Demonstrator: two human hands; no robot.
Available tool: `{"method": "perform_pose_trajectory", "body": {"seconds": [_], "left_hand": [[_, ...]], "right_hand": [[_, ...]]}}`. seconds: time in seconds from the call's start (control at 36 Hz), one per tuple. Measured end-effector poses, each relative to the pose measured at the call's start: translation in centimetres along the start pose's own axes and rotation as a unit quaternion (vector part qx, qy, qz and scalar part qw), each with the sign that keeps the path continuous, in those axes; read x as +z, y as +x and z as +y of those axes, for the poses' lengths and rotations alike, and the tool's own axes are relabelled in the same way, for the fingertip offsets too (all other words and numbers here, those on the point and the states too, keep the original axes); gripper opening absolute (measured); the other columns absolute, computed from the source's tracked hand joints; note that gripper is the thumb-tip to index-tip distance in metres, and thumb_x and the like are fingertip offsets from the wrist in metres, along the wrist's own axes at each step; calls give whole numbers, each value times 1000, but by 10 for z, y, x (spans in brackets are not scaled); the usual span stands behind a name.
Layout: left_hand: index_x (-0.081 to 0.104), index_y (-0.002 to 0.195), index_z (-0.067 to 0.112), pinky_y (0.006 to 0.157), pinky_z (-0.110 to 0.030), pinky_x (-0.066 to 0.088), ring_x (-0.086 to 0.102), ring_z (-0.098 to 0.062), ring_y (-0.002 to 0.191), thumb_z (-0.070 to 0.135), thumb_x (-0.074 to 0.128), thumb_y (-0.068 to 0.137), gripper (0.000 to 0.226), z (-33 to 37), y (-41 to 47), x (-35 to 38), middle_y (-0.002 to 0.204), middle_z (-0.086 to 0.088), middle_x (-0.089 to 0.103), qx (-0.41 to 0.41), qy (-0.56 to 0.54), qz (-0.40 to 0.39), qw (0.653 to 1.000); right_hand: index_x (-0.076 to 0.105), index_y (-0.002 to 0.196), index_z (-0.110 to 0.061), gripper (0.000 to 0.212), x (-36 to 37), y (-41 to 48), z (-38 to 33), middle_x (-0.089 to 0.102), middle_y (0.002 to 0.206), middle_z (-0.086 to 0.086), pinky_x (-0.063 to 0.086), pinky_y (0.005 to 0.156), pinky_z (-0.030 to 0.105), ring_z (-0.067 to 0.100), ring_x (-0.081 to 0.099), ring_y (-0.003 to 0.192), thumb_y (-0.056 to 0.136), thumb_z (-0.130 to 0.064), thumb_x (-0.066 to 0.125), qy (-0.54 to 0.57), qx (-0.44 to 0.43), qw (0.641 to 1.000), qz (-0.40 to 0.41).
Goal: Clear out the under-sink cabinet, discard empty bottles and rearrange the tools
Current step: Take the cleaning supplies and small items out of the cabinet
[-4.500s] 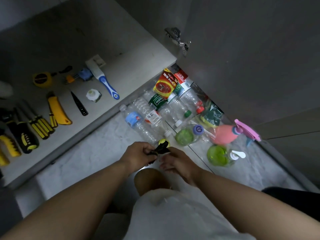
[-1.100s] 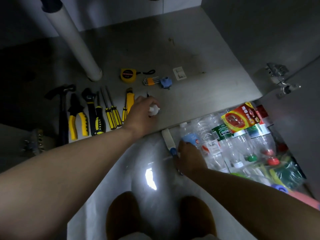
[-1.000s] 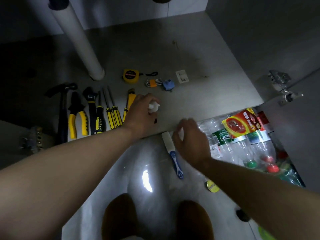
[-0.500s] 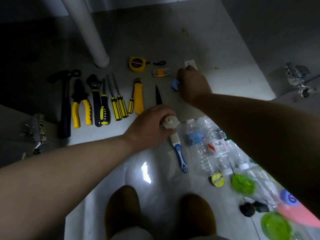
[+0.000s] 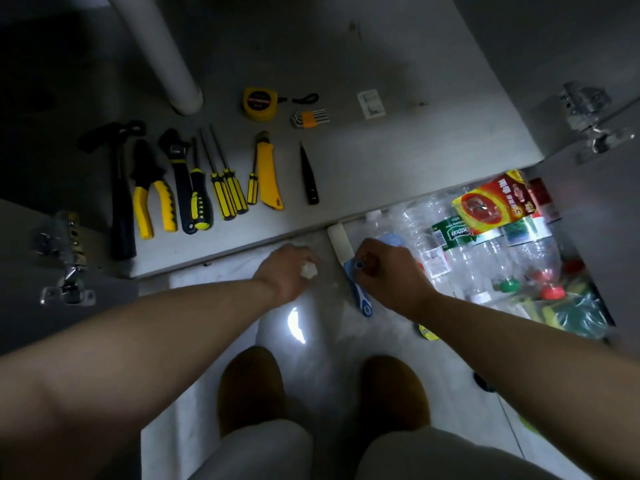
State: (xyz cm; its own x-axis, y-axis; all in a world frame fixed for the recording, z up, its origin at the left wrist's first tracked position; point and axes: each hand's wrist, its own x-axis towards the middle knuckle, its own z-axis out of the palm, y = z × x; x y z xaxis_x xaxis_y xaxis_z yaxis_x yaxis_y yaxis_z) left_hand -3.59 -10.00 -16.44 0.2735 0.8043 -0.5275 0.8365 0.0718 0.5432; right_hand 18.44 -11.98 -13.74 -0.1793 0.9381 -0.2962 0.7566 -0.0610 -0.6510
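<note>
Your left hand (image 5: 284,270) grips a small white piece (image 5: 308,271); at its 3 o'clock your right hand (image 5: 389,270) pinches a blue piece (image 5: 354,264).

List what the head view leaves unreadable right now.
Head view:
White object: left hand curls round it, identity unclear.
Blue object: right hand covers most.
Yellow disc: right forearm overlaps it.
Bottle labels: mostly too blurred to read.
</note>
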Motion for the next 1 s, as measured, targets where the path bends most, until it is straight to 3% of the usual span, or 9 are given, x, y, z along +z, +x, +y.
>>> {"method": "perform_pose_trajectory", "body": {"seconds": [0.17,0.25,0.42,0.56,0.61,0.67,0.72,0.86,1.0], "left_hand": [[64,130,9,102,-32,48,62,-26,120,4,70,89,42,-1,18,-8,130,-10,66,-35,-69,15,997],[61,134,7,103,-26,45,60,-25,123,6,74,87,49,3,21,-1,134,-11,63,-44,-84,22,995],[61,129,3,106,-36,46,60,-26,122,3,68,91,39,12,23,0,127,-14,67,-41,-135,8,990],[59,128,0,94,-20,44,57,-16,113,-9,62,89,41,10,16,0,122,-13,66,-44,-164,10,985],[53,135,3,97,-21,45,57,-17,118,-11,60,87,51,9,12,0,127,-10,63,-59,-187,7,981],[39,149,11,103,-39,51,59,-28,122,-9,62,88,68,8,10,1,135,-15,58,-78,-206,-20,975],[29,154,22,92,-52,56,63,-41,114,-6,66,87,81,7,6,1,128,-23,59,-107,-225,-54,967],[10,158,40,92,-53,58,61,-35,115,-5,71,86,105,15,-1,4,132,-16,51,-162,-295,-131,932],[1,157,48,89,-52,60,63,-31,113,-7,70,86,113,19,-4,9,142,-16,47,-182,-343,-153,909]], "right_hand": [[68,103,-13,17,21,3,6,72,96,6,58,79,43,23,70,87,91,-25,65,-53,2,993,-103],[66,106,-19,18,31,6,9,70,103,7,57,81,36,24,69,93,92,-29,64,-95,5,987,-128],[62,112,-25,21,44,5,13,66,108,5,56,82,38,24,67,95,92,-32,62,-95,37,982,-156],[43,139,-19,55,49,-6,16,40,132,12,58,83,42,34,64,98,89,-17,63,-170,8,981,-93],[41,143,-20,60,51,-6,18,32,140,13,58,86,39,32,64,101,88,-15,65,-192,18,976,-104],[40,147,-21,62,53,-4,18,26,147,14,56,93,39,31,62,109,90,-17,65,-200,33,969,-139],[41,148,-21,60,55,-1,18,27,147,14,55,95,39,29,60,111,92,-19,64,-206,34,966,-152],[39,146,-16,62,62,5,21,41,137,13,53,91,30,25,58,109,92,-26,67,-194,43,967,-157],[44,135,-24,54,60,3,26,42,128,15,53,81,35,33,61,102,88,-28,70,-216,35,959,-182]]}}
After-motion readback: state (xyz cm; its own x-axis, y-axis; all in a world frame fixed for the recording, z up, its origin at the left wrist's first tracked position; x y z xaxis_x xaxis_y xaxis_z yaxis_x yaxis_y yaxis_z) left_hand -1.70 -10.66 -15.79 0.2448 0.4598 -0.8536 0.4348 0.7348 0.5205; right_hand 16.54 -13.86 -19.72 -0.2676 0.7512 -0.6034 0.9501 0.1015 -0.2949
